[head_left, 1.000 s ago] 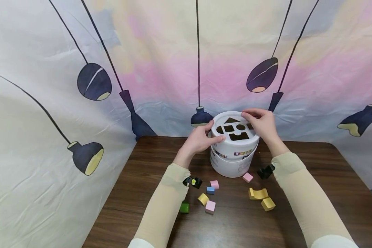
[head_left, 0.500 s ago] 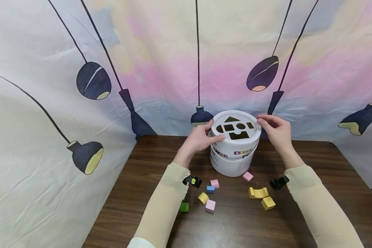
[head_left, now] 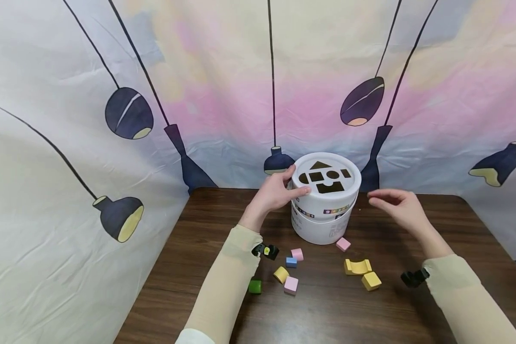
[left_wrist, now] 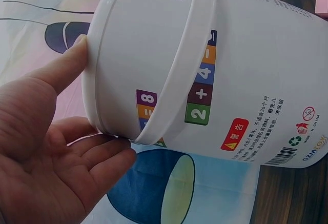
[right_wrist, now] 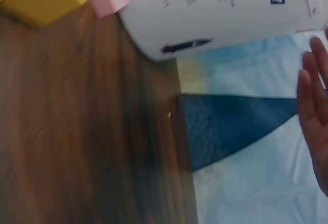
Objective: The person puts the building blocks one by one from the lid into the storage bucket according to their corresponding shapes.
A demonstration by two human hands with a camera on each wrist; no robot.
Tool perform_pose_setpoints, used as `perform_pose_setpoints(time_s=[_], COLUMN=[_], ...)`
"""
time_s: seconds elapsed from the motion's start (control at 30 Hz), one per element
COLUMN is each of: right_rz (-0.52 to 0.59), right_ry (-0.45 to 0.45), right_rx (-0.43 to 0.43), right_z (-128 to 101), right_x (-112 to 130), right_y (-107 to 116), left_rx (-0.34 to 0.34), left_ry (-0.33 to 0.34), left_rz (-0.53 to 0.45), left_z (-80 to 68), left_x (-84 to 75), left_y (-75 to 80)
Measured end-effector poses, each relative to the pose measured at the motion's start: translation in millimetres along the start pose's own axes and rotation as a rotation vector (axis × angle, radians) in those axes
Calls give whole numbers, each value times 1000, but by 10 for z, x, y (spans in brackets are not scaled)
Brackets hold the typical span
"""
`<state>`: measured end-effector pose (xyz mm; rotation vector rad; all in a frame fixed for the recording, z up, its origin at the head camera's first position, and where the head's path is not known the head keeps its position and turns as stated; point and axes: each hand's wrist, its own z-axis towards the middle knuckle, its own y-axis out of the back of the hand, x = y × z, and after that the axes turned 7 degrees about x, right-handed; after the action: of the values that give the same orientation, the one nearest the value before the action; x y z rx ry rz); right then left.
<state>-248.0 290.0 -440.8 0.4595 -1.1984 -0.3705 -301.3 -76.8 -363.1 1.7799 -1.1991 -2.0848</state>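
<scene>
left hand on the shape-sorter bucket, right hand free beside it

the left hand (head_left: 275, 193) reaches forward and grips the rim of the lid (head_left: 326, 175) of the white shape-sorter bucket (head_left: 322, 224), thumb on top, fingers curled round the side. the bucket stands at the back middle of the wooden table (head_left: 413, 310). the right hand (head_left: 397, 205) hovers just right of it, apart, fingers relaxed and loosely spread, holding nothing.

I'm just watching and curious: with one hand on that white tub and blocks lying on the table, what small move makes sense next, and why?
Probably the right hand, which hovers open beside the white tub, should drop to the pink block nearest the tub. The left hand grips the tub's lid at its rim, steadying it, and the shape holes on top are uncovered.
</scene>
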Motion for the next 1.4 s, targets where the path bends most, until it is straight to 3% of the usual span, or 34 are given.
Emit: perform_pose_setpoints(time_s=[0.37,0.73,1.0,1.4], right_rz=[-79,95,191,185], right_ry=[16,36,-6,-7], right_rx=[319,637,744,751], right_z=[-445,-757,-836,-900], right_x=[-234,-392,-446,-470], right_y=[55,-27,-80,-131], left_rx=[0,8,3,-3], left_ry=[-18,-4,-5,-14], left_rz=[10,-10,-12,-9], left_z=[16,28,11,7], left_x=[11,3,17,20], left_y=[-5,-19,-9,-12])
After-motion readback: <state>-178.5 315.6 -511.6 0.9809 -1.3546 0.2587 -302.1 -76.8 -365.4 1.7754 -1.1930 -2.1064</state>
